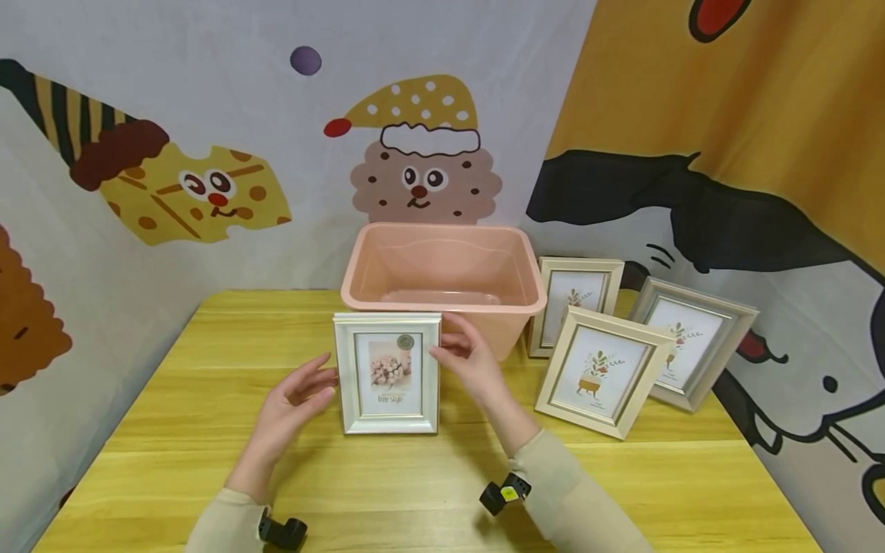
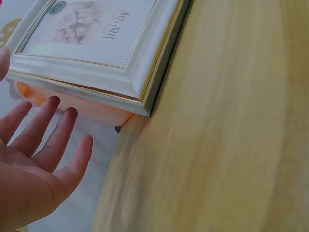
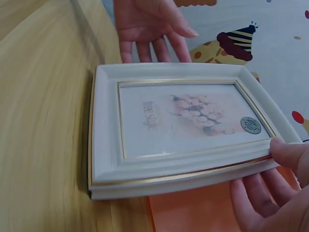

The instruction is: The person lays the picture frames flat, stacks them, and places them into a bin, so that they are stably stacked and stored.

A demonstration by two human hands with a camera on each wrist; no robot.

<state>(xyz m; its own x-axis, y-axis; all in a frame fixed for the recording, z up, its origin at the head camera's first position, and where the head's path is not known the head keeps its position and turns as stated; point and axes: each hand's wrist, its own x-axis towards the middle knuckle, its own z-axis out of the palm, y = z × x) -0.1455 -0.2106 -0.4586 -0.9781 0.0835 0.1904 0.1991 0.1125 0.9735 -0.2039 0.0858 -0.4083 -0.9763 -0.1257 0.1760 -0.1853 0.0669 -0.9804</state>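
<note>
A white picture frame (image 1: 387, 374) with thin gold lines stands upright on the table in front of a pink plastic bin (image 1: 442, 299). Its insert shows pale pink flowers and the words "free style". My right hand (image 1: 475, 361) grips the frame's upper right edge, thumb in front and fingers behind, as the right wrist view shows. Beside the left edge is my left hand (image 1: 297, 399), its fingers (image 2: 55, 140) spread and loosely bent. The left wrist view shows a gap between those fingertips and the frame.
Three more picture frames stand to the right of the bin: a cream one (image 1: 604, 372) in front, another cream one (image 1: 575, 303) behind it, and a grey-beige one (image 1: 694, 342) farther right. A cartoon-printed cloth (image 1: 276, 253) hangs behind the wooden table (image 1: 173, 430).
</note>
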